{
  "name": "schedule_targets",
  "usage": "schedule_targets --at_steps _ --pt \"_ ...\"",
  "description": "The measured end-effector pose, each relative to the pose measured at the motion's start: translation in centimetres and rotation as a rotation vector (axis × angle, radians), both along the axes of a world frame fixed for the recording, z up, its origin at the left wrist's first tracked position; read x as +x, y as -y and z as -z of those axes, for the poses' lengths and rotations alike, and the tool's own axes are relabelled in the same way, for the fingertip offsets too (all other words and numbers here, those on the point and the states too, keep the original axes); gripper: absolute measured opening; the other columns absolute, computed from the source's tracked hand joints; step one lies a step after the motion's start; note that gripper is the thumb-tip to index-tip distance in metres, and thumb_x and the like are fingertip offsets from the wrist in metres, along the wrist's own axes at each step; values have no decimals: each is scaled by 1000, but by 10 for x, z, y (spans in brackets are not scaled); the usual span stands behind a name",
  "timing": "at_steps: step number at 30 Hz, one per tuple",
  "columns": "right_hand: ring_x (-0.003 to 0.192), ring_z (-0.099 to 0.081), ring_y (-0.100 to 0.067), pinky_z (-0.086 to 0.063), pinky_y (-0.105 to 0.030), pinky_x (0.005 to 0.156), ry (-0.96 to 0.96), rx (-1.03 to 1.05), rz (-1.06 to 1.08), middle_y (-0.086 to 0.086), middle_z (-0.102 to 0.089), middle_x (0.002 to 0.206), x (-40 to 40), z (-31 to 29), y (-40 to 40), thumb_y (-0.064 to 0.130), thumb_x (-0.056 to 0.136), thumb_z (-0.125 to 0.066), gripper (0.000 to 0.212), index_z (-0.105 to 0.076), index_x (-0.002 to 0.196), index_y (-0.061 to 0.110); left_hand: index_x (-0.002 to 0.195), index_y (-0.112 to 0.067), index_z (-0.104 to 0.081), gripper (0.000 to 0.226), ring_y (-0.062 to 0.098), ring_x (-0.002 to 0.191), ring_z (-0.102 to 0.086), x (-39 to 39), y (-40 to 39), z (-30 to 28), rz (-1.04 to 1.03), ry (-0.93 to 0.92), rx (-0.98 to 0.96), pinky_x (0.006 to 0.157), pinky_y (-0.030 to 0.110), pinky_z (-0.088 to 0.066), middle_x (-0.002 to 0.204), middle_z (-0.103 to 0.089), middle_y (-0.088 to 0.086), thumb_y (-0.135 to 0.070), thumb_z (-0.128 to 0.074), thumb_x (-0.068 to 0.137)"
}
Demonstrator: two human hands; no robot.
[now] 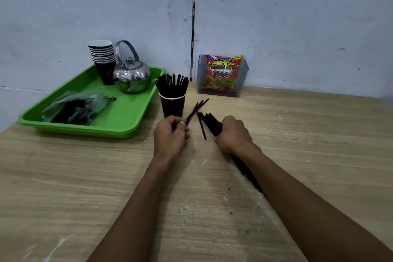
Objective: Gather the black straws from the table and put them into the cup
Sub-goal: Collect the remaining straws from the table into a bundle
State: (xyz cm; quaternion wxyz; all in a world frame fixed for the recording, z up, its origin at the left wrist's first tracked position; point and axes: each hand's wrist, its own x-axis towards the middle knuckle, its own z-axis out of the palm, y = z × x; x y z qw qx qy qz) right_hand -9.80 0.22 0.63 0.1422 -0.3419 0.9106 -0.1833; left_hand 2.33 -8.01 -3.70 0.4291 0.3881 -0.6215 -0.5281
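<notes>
A few black straws [196, 108] were pinched by the left hand [171, 134] beside the straw-filled cup [172, 106] near the counter's [85, 176] far edge; a straw bundle [210, 123] was gripped by the right hand [234, 134].

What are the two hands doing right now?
Left hand: pinches a few black straws.
Right hand: grips a big bundle of straws on the table.

Small drink stall corner: stacked paper cups [102, 53], steel kettle [131, 76], snack packet [222, 74], bare panel wall [297, 17].
</notes>
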Motion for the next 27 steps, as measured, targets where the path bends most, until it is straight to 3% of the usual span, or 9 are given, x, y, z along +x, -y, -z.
schedule_targets --at_steps 6,10,12,17,19,21,24,27 --pt "81 -51 -24 -43 -33 67 13 30 -32 -2 -40 79 -7 -2 3 3 86 -59 21 -43 89 16 87 -14 -65 19 4 54 -60 0 -1 1 15 17 -3 47 19 -48 70 -66 4 -4 -50 94" --pt "65 -43 -15 -36 -26 52 56 59 -56 -2 -40 78 -14 -5 3 -1 85 -57 24 -40 80 15 84 -15 -64 20 8 58 -62 1 0 1 23 38 -21 50 22 -49 73 -67 5 -5 -50 94" --pt "65 -42 -14 -38 -26 53 87 58 -59 -3 -40 78 -18 -6 2 -3 86 -55 21 -41 87 13 84 -16 -65 21 9 59 -62 1 0 1 24 45 -25 51 23 -49 73 -68 5 -4 -50 94" --pt "68 -48 -16 -42 -25 51 199 -10 -56 -5 -46 81 -26 -10 -2 0 88 -55 28 -38 74 17 86 -16 -65 20 10 62 -63 2 1 2 31 54 -23 53 23 -50 75 -68 6 -5 -51 94" --pt "72 -56 -20 -45 -26 52 249 -54 -38 -10 -55 87 -31 -9 -2 1 86 -58 22 -43 78 14 88 -15 -66 19 10 62 -63 3 0 2 31 61 -29 53 23 -50 76 -68 6 -5 -51 94" --pt "86 -65 -32 -54 -36 64 299 -101 -16 -20 -64 100 -36 -7 -3 -5 82 -54 14 -51 90 7 89 -13 -66 18 10 62 -64 2 0 0 27 75 -38 53 22 -51 77 -69 7 -5 -51 94" --pt "94 -65 -37 -57 -48 81 352 -147 7 -26 -63 109 -45 -4 -7 -9 81 -49 25 -51 104 3 89 -12 -66 18 11 62 -63 2 -2 -1 21 84 -48 53 22 -51 78 -69 9 -3 -51 94" --pt "75 -59 -30 -55 -43 64 439 -226 13 -26 -60 98 -53 -4 -13 -10 83 -46 29 -50 110 2 90 -12 -66 18 11 63 -63 2 -3 -2 20 97 -67 52 20 -51 79 -69 9 -3 -50 94"
